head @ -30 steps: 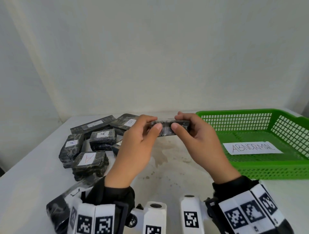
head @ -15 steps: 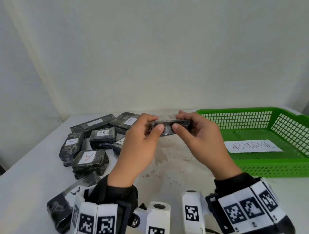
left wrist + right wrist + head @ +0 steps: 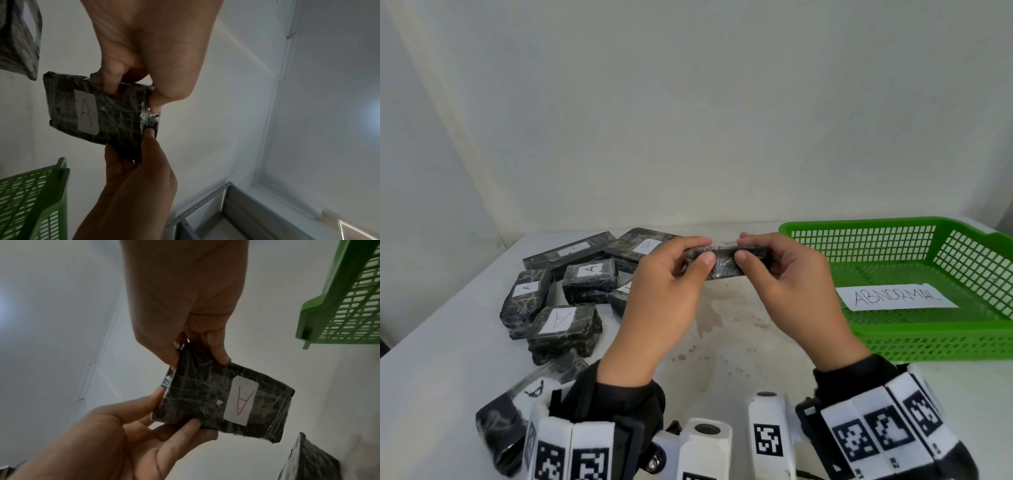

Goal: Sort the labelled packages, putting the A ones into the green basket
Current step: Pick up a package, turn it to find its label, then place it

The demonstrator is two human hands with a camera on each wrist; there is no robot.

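A flat, black, plastic-wrapped package point(image 3: 726, 262) with a white label bearing a red letter A point(image 3: 242, 402) is held up in the air between both hands, above the white table point(image 3: 431, 394) and just to the left of the green slotted plastic basket point(image 3: 928, 339). The left hand point(image 3: 664, 291) pinches the package's left end, thumb on the near edge and fingers curled over the far side; the right hand point(image 3: 791, 287) pinches the right end in the same way. The two thumbs sit close together on the near edge, almost touching. From the head view the package is seen edge-on, level with the basket's near-left corner; the wrist views show its labelled face turned away from the person, downward.

The green basket holds a white paper sheet with ABNORMAL handwritten on it point(image 3: 897, 296); no package shows inside it.

Well to the left of the basket, beyond the left hand, a cluster of similar black wrapped packages point(image 3: 565, 301) lies on the table, several with white labels reading A and one reading B point(image 3: 647, 246). Another dark wrapped package point(image 3: 500, 431) lies at the near edge, beside the left sleeve point(image 3: 619, 401).
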